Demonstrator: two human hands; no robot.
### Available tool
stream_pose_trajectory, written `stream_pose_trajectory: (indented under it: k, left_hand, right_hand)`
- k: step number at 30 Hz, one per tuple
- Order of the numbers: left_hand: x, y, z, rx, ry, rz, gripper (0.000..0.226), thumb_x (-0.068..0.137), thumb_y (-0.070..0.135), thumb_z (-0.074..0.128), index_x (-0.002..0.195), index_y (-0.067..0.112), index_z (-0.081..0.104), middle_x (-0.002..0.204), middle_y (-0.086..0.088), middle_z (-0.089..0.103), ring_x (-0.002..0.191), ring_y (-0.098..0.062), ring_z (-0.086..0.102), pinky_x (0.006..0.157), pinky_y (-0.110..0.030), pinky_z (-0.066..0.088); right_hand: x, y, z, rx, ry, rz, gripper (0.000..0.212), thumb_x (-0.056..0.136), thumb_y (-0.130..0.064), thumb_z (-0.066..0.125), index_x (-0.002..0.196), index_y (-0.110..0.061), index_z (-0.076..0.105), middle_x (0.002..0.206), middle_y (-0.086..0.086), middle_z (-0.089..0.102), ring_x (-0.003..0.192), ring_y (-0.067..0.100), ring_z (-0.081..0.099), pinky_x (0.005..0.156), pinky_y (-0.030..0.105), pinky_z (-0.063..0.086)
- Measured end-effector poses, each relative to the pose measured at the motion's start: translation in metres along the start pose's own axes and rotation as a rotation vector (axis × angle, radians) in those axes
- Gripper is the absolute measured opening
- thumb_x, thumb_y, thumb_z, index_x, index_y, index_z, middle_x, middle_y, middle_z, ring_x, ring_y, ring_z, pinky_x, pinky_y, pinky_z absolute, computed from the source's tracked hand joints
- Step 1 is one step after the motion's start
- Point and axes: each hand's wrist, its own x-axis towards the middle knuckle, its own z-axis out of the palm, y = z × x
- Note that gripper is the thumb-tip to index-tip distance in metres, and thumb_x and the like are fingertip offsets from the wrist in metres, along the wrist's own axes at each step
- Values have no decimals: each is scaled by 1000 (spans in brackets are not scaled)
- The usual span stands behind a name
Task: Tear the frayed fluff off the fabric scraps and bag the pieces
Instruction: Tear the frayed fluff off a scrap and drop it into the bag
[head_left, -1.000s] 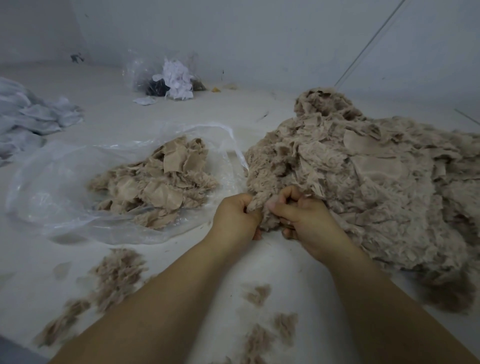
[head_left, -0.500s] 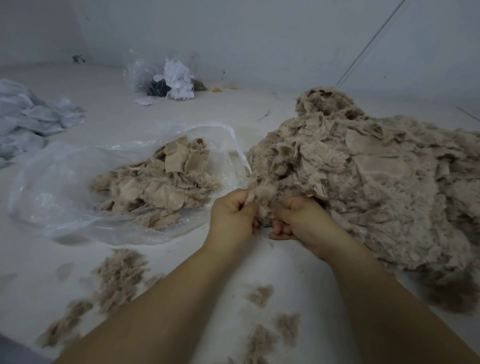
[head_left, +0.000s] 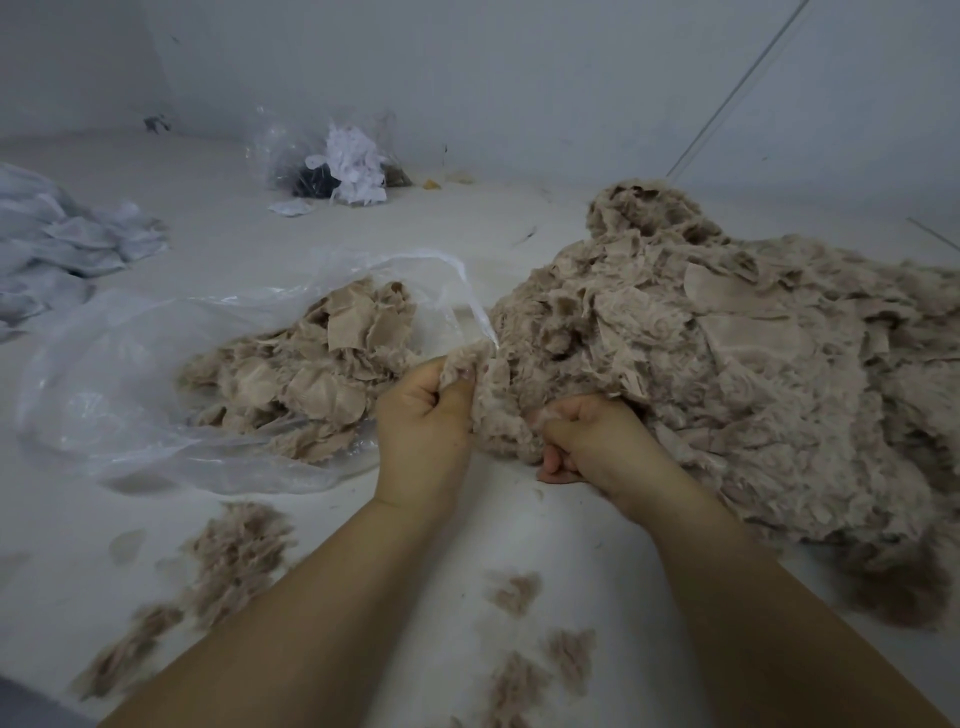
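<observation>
Tearing in progress, roughly early-to-mid by my read. Clear plastic bag (head_left: 104, 395) at 9 o'clock holds a modest batch of cleaned beige pieces (head_left: 311, 384); the unprocessed scrap pile (head_left: 727, 374) at 2–3 o'clock is much bigger, so most of the work looks left. Torn fluff tufts (head_left: 234, 561) litter the white surface at 6–8 o'clock.

Hands: both work one fluffy scrap (head_left: 493, 410) at the pile's near-left edge, just right of the bag mouth. Left hand (head_left: 421, 415) is fisted, thumb and curled fingers gripping the scrap's upper-left end. Right hand (head_left: 587, 441) is curled too, pinching the scrap's lower-right edge, knuckles against the pile. Forearms converge from 5 and 7 o'clock.

Background: grey cloth heap (head_left: 62, 249) at 10 o'clock, second bag of white and dark scraps (head_left: 337, 161) at 11 o'clock.
</observation>
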Motion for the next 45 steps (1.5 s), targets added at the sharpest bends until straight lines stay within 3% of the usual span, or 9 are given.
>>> stream_pose_trajectory:
  k: [6,11,16,21,28,33,36,41,45]
  left_hand:
    - [-1,0,1,45,-63,-15,54,98,11,57,47,16,41,45,5,38,43,-8,32,43,-19,29]
    - [9,0,-9,-105,97,-30,47,100,21,56,61,5,36,52,-7,38,40,-10,29,40,-18,26]
    - [2,-6,1,-79,-139,-252,41,101,24,52,82,-12,55,52,-16,60,32,-19,49,34,-22,41]
    - [1,-6,5,-144,-229,-219,43,102,25,50,73,-6,60,58,-25,60,40,-25,53,41,-28,47]
    - [9,-1,-8,-121,25,-122,45,102,26,51,57,19,47,43,-5,47,33,-15,36,36,-19,30]
    - [5,-4,-6,295,-122,34,28,96,-1,48,88,18,67,67,12,60,60,-9,54,55,-23,44]
    - [0,-4,-2,590,-314,280,43,93,2,41,126,18,62,116,7,64,104,-6,55,90,-11,38]
    - [-5,-6,-1,761,-507,512,59,84,-8,49,140,9,51,116,-11,64,104,-27,60,88,-33,47]
    - [-6,0,-2,643,-423,477,53,85,-4,47,137,5,53,118,-9,66,107,-18,62,92,-19,45]
  right_hand:
    - [2,4,-3,-19,6,-31,17,91,-2,56,92,-18,63,45,1,56,41,8,53,52,27,56]
    - [1,3,-2,-33,5,-51,21,87,3,52,82,-16,61,44,2,54,39,11,53,50,27,54]
    - [-5,2,-5,23,-182,-119,33,89,-4,64,97,-35,72,53,0,59,48,8,54,56,26,56]
    - [-6,5,-4,-110,-245,-148,13,89,-9,69,77,-14,70,70,1,66,66,12,57,60,20,53]
    - [3,7,-6,-12,-26,-64,53,88,3,60,40,-20,52,49,-1,41,44,6,45,55,24,55]
    - [-2,4,-7,-11,-119,-92,31,83,4,63,98,-22,66,47,-4,49,45,6,49,54,28,56]
    - [-5,0,-8,112,-110,-77,24,90,-10,59,77,-30,65,51,-2,48,46,9,46,51,27,52]
    - [-7,-1,-11,152,-161,-45,60,73,-71,59,76,-13,76,51,0,50,43,6,43,50,25,50]
    - [-9,2,-11,65,-174,-113,51,72,-46,75,101,-4,71,71,-1,62,62,5,56,53,20,49]
